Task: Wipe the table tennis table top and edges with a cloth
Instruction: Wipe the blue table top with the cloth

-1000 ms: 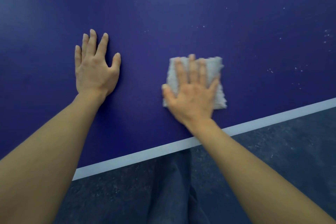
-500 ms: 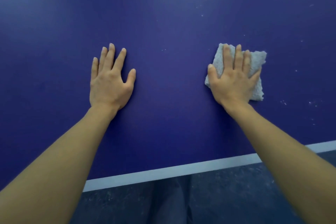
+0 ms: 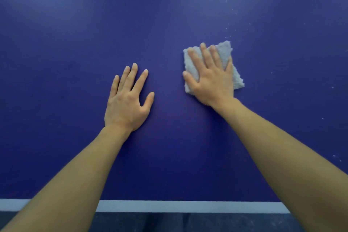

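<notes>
Little white specks (image 3: 231, 33) are lying on the blue top just past your cloth, and more are dotting the right side. Nothing is sitting between your two hands.

Your right hand (image 3: 212, 79) is lying flat on the cloth (image 3: 228, 56), with its fingers straight and a little apart, pressing it down. The cloth is a small pale fuzzy square (folded, by the look of it) and it is resting on the table tennis table (image 3: 75, 43), right of the middle of the view. Your left hand (image 3: 128, 101) is lying flat on the bare blue top, fingers spread and holding nothing, well apart from the cloth.

The table top is looking dark blue and smooth, and soft light is shining on the far part.

A white line (image 3: 188, 205) is running along the near edge, under both of your arms. Below it, dark floor (image 3: 207, 222) is showing. Bare blue top is stretching far ahead and off to the left of your hands.
</notes>
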